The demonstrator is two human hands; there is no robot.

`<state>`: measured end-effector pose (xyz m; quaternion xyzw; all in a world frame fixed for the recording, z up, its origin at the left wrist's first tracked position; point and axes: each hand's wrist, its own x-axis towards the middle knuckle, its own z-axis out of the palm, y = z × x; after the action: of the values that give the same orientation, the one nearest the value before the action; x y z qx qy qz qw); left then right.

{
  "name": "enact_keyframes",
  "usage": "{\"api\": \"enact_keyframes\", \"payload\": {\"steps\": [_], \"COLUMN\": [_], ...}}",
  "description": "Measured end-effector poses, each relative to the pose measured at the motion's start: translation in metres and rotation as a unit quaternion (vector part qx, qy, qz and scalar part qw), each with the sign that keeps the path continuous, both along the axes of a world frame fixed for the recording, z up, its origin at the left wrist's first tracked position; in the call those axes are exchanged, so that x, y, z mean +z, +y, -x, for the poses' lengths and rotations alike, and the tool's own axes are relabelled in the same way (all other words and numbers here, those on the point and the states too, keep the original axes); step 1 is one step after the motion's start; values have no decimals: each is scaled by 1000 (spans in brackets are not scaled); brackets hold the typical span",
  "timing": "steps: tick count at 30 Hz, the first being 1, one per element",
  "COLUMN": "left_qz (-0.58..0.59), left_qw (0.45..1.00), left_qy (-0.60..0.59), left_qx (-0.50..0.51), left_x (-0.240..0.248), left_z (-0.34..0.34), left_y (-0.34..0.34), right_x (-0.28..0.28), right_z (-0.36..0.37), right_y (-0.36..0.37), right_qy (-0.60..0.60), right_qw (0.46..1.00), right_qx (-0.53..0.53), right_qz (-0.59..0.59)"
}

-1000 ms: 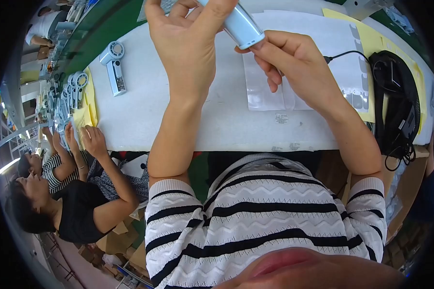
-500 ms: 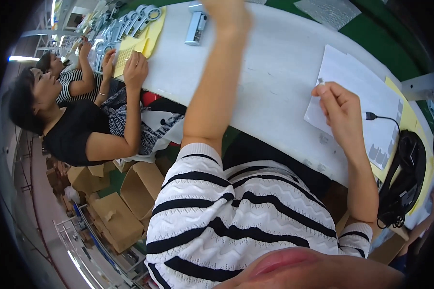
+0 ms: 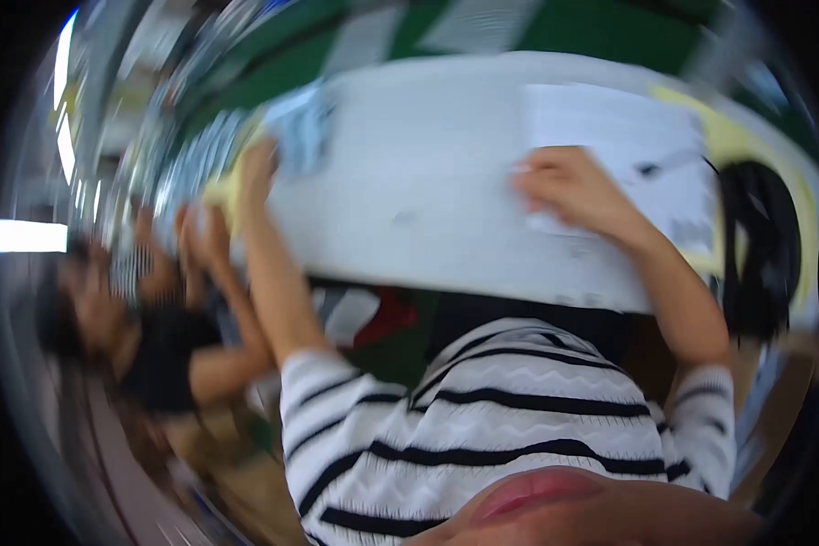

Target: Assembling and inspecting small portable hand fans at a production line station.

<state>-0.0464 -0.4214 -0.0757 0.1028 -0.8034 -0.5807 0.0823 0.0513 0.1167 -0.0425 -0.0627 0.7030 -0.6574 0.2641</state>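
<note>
My left hand [image 3: 260, 166] is stretched out to the left side of the table, beside a group of light blue-grey parts [image 3: 302, 127] and a yellow sheet [image 3: 237, 187]. Motion smears its fingers, so their hold is hidden. My right hand [image 3: 569, 187] is pinched closed over the table, with the pale tip of a small white piece [image 3: 520, 168] showing at the fingertips. Under and behind that hand lies a white paper sheet [image 3: 619, 118]. A black cable plug [image 3: 648, 169] rests on the sheet.
The white table [image 3: 409, 182] curves across the view. A black bundle with a cable [image 3: 757, 246] lies at its right end on yellow sheeting [image 3: 805, 264]. Close on my left sits a co-worker in black [image 3: 168, 346], hands raised at the table edge. Cardboard [image 3: 237, 455] stands below.
My left hand has swung from the table's far middle leftward to the blue-grey parts. My right hand keeps its pinch. The whole view has turned and blurred.
</note>
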Motion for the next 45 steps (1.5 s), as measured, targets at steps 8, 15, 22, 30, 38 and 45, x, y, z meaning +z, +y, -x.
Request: {"api": "enact_keyframes", "payload": {"steps": [8,15,22,30,38,45], "left_qz": [221,164,-49,76,-346,-542], "left_qw": [936,841,803,812,903,834], "left_qy": [224,194,80,80,-114,-73], "left_qx": [-159,-478,-589,-574,-227,-76], "left_x": [110,107,-9,7,100,65], "left_z": [6,92,239,231,67,-26], "left_y": [311,558,751,702,489,405], "right_x": [-14,-42,-40,-42,2,21], "right_z": [5,-5,-4,3,16,-7], "right_y": [1,-7,-13,-4,40,14], "right_qy": [-142,-79,-82,-57,37,156], "right_qw": [980,962,940,930,988,961], "right_qx": [103,259,327,356,-26,-142], "right_qz": [94,42,45,75,147,176]}}
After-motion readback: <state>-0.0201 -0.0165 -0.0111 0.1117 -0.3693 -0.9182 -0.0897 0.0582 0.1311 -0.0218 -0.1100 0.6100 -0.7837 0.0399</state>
